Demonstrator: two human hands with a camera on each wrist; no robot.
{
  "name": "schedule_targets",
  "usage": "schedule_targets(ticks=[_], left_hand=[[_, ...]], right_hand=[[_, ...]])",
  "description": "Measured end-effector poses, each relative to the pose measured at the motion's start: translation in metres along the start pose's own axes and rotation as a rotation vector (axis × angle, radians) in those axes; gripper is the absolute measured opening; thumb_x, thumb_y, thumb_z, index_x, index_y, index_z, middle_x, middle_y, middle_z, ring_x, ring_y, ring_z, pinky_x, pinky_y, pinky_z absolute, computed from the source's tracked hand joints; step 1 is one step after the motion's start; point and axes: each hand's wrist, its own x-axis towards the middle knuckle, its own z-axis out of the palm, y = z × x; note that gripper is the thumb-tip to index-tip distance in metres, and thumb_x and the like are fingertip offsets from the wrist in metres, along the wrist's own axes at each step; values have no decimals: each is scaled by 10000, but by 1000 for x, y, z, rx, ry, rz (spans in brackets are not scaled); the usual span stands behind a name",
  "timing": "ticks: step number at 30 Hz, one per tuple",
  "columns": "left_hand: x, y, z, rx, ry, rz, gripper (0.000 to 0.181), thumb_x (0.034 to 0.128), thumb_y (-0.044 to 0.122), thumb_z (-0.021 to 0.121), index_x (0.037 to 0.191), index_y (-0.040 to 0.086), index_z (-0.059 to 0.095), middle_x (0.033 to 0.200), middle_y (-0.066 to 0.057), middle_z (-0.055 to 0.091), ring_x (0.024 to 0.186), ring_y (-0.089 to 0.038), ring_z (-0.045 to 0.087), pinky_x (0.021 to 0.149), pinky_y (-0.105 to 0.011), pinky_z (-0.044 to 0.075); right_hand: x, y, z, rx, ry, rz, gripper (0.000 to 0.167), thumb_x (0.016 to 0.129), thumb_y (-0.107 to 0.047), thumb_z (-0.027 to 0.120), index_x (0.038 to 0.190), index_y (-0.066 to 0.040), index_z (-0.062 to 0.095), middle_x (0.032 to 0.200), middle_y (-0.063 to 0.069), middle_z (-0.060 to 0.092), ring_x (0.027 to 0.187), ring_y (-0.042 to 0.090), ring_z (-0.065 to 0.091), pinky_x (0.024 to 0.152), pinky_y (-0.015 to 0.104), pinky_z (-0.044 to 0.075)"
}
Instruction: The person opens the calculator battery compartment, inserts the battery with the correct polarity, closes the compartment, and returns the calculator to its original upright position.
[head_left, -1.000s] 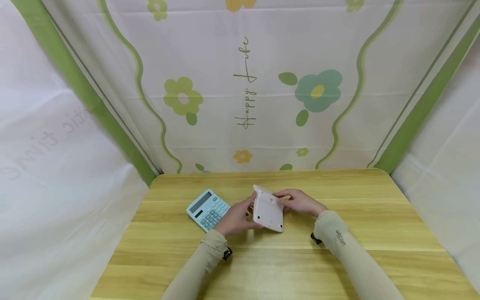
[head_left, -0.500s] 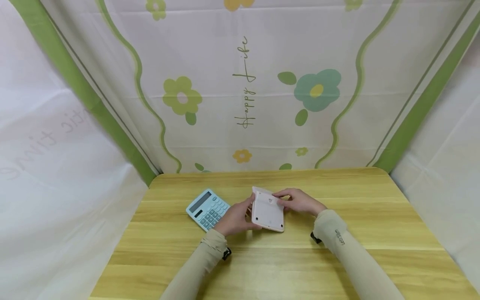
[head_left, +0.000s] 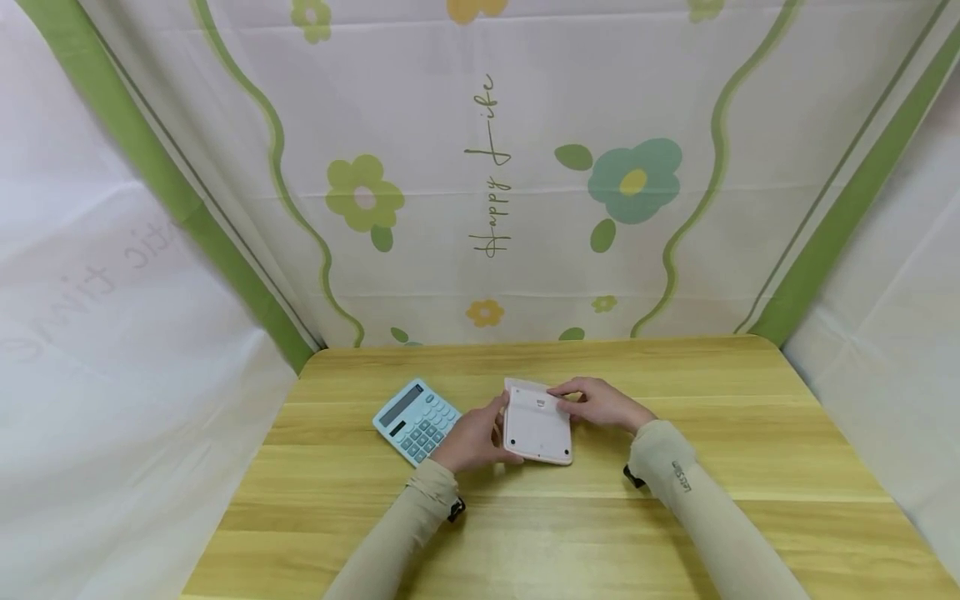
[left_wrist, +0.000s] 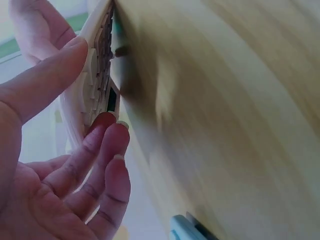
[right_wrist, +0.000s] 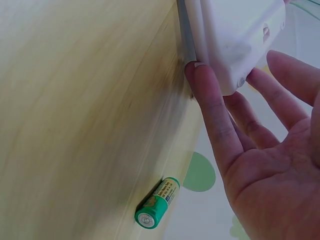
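1. Left hand (head_left: 472, 437) and right hand (head_left: 602, 405), over the wooden table (head_left: 825, 542), pinch opposite edges of the pink calculator (head_left: 538, 429).
2. That pink calculator is tilted between the hands, its back toward the head camera.
3. Light-blue calculator (head_left: 415, 421): left of the left hand, keys up, partly hidden by it.
4. Green battery (right_wrist: 159, 201): lying on the table near the right hand.

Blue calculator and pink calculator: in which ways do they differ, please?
The blue calculator lies on the table; the pink calculator is held by the left hand and right hand. In the head view, the blue calculator shows its front, the pink calculator its back. Both have keys.
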Motion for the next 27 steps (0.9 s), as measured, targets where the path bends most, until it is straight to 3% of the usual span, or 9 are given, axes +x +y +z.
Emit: schedule_targets(ticks=[13,16,22,27], left_hand=[[3,0,10,34,2,-12,1152,776,364,928,1634,16,242,865,56,624,729,-66,546,675,-233,480],[4,-1,12,53,-10,-22,1160,784,392,917,1640,23,227,920,23,651,775,-80,558,735,-246,500],[6,-1,13,79,-14,-27,1149,797,417,903,1641,26,227,1233,-141,702,972,-168,628,930,-349,544],[5,0,13,71,-16,-24,1154,790,417,907,1644,39,228,1218,-149,706,940,-171,620,892,-347,543]], right_hand=[[-1,3,-4,-59,13,7,328,1037,-186,643,1353,-118,695,1355,167,643,932,151,650,787,313,535],[-2,3,-5,-63,9,14,325,1037,-182,643,1350,-116,696,1366,175,642,930,162,661,784,313,536],[-2,3,-7,-60,8,23,313,1042,-181,635,1339,-111,702,1369,174,647,927,157,660,800,315,540],[-3,2,-7,-80,11,34,310,1043,-195,634,1337,-125,705,1376,161,646,948,140,645,830,326,536]])
